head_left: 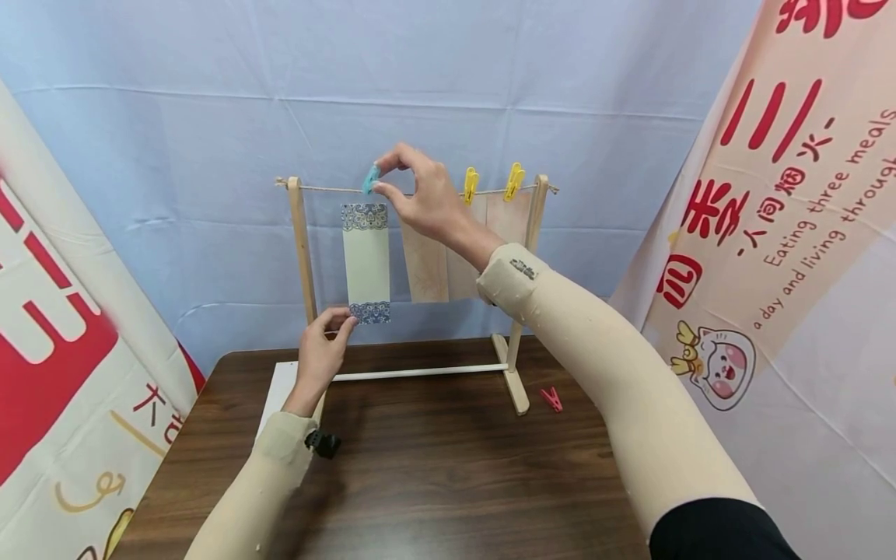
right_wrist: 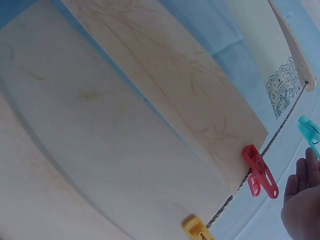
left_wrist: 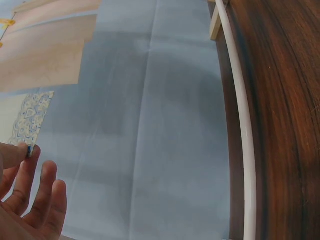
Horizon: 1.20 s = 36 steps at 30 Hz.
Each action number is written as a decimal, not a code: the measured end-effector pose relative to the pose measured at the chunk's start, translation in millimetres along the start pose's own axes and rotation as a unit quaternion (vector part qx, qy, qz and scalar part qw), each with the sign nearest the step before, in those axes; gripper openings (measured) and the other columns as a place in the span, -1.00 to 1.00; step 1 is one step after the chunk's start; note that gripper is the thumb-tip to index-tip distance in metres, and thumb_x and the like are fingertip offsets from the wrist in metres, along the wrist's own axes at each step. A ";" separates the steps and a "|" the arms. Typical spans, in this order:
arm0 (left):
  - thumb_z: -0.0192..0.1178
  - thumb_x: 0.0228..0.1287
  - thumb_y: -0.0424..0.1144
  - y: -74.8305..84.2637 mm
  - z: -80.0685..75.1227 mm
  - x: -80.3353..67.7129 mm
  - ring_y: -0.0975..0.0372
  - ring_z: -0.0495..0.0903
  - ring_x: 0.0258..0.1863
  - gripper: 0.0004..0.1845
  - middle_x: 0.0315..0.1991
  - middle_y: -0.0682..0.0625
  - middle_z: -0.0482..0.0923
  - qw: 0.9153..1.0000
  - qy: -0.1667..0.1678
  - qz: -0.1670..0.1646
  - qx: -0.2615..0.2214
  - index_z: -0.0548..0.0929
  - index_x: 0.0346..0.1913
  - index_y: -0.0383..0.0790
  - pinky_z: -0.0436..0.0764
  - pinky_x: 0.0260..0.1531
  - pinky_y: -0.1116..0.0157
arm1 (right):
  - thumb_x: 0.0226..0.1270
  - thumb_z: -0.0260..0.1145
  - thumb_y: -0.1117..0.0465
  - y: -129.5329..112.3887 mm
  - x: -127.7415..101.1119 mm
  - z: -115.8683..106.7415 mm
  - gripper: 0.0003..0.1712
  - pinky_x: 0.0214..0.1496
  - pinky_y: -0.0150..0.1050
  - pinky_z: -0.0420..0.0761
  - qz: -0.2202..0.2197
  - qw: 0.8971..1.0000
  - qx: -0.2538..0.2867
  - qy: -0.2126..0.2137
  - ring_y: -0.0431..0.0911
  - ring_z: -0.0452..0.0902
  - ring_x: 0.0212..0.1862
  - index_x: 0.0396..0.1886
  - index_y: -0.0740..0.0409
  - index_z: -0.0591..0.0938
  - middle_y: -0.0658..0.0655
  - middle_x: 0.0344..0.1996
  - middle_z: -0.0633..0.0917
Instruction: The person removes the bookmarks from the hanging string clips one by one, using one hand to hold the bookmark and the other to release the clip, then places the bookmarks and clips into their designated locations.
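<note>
Seen from the head camera, a person's right hand (head_left: 420, 194) pinches a blue clothespin (head_left: 369, 180) at the string (head_left: 329, 189) of a small wooden drying rack (head_left: 302, 249), directly above a blue-patterned card (head_left: 366, 260) that hangs below the line; the left hand (head_left: 323, 350) pinches that card's lower corner between thumb and forefinger. Two yellow clothespins (head_left: 471, 185) farther right on the string hold beige cards (head_left: 424, 268), partly hidden behind the right wrist. The rack stands at the far edge of a dark wooden worktop (head_left: 434, 474), a red clothespin (head_left: 551, 399) lying near its right foot, with a blue cloth backdrop (head_left: 448, 78) behind and printed banners (head_left: 784, 233) at either side. From the left wrist camera, the left hand (left_wrist: 27, 200) shows its grip closed on the patterned corner of the card (left_wrist: 31, 120), the other fingers (left_wrist: 44, 187) loosely spread below; the rack's white crossbar (left_wrist: 245, 135) runs along the worktop (left_wrist: 285, 125). From the right wrist camera, only the edge of the right hand (right_wrist: 301, 205) shows, beside the blue clothespin (right_wrist: 309, 132), so its grip cannot be judged in this view; a red clothespin (right_wrist: 260, 171) and a yellow one (right_wrist: 196, 228) sit on the string (right_wrist: 280, 127) over the beige cards (right_wrist: 150, 100).
</note>
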<state>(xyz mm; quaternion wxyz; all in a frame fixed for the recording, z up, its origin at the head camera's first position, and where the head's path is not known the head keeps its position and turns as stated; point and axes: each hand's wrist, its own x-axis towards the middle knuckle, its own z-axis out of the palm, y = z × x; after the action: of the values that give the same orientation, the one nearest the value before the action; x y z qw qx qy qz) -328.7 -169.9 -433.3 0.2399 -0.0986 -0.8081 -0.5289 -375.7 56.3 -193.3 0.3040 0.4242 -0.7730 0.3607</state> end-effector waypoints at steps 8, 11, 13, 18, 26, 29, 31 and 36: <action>0.32 0.58 -0.23 0.6 -2.6 -2.4 0.00 0.71 -0.07 -0.76 -0.09 -0.21 0.79 1.000 -0.007 -0.003 -0.002 0.76 0.12 -0.29 0.66 0.00 0.09 | 0.49 0.48 0.25 -0.3 -6.8 1.7 -0.70 0.32 -0.37 0.52 -0.004 1.000 0.001 0.000 -0.07 0.63 0.17 0.10 0.26 0.65 0.12 0.02 0.75; 0.33 0.57 -0.24 0.3 -3.0 -3.9 -0.01 0.71 -0.07 -0.77 -0.09 -0.22 0.78 1.000 -0.006 -0.004 0.002 0.76 0.12 -0.30 0.66 0.00 0.10 | 0.47 0.49 0.26 0.8 -9.6 3.1 -0.69 0.33 -0.37 0.51 -0.016 1.000 0.002 0.004 -0.04 0.65 0.15 0.10 0.28 0.65 0.14 0.01 0.76; 0.33 0.57 -0.25 0.0 -3.4 -5.2 -0.01 0.71 -0.07 -0.77 -0.09 -0.22 0.78 1.000 -0.006 -0.005 0.004 0.75 0.12 -0.31 0.66 0.01 0.09 | 0.47 0.49 0.26 1.0 -11.7 3.8 -0.68 0.33 -0.35 0.51 -0.022 1.000 0.002 0.005 -0.04 0.66 0.15 0.10 0.29 0.66 0.14 0.01 0.76; 0.32 0.58 -0.24 -2.8 -3.4 -7.4 0.00 0.71 -0.06 -0.76 -0.07 -0.21 0.79 1.000 -0.008 -0.013 0.011 0.75 0.14 -0.30 0.66 0.02 0.09 | 0.47 0.49 0.25 -1.1 -15.6 4.6 -0.69 0.34 -0.33 0.51 -0.030 1.000 0.005 0.004 -0.07 0.64 0.16 0.10 0.27 0.67 0.12 0.01 0.76; 0.34 0.56 -0.27 -6.0 -4.1 -9.7 0.01 0.72 -0.09 -0.77 -0.09 -0.22 0.79 1.000 -0.001 -0.009 0.012 0.75 0.12 -0.32 0.63 -0.05 0.31 | 0.49 0.48 0.25 -3.2 -19.4 5.4 -0.71 0.23 -0.31 0.52 -0.046 0.999 0.011 -0.003 -0.08 0.64 0.17 0.09 0.26 0.67 0.12 0.01 0.77; 0.34 0.55 -0.27 -8.3 -3.9 -10.5 0.01 0.73 -0.10 -0.78 -0.10 -0.21 0.80 1.000 0.002 -0.007 0.014 0.76 0.11 -0.31 0.59 -0.10 0.42 | 0.49 0.48 0.23 -3.3 -21.5 5.3 -0.70 -0.02 -0.27 0.51 -0.041 0.999 0.011 -0.004 -0.11 0.62 0.11 0.09 0.25 0.67 0.11 0.02 0.77; 0.35 0.55 -0.28 -9.7 -3.7 -11.2 0.01 0.74 -0.11 -0.79 -0.10 -0.20 0.81 1.000 0.004 -0.005 0.015 0.77 0.10 -0.31 0.58 -0.12 0.46 | 0.49 0.48 0.23 -3.4 -23.2 5.2 -0.69 -0.16 -0.20 0.45 -0.038 0.999 0.012 -0.006 -0.11 0.59 0.05 0.10 0.25 0.67 0.11 0.03 0.77; 0.36 0.54 -0.29 -11.1 -3.6 -12.7 -0.01 0.75 -0.12 -0.80 -0.12 -0.20 0.81 1.000 0.008 -0.003 0.013 0.77 0.08 -0.30 0.57 -0.14 0.48 | 0.48 0.49 0.23 -2.8 -27.9 4.5 -0.69 -0.16 -0.14 0.46 -0.029 0.999 0.018 -0.006 -0.11 0.58 0.01 0.10 0.24 0.67 0.11 0.04 0.77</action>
<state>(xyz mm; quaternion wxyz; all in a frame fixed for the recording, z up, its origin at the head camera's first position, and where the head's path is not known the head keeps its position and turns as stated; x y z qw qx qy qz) -321.3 -176.6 -447.4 0.2463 -0.0884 -0.8131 -0.5200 -361.2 63.8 -216.6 0.3024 0.4540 -0.7554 0.3630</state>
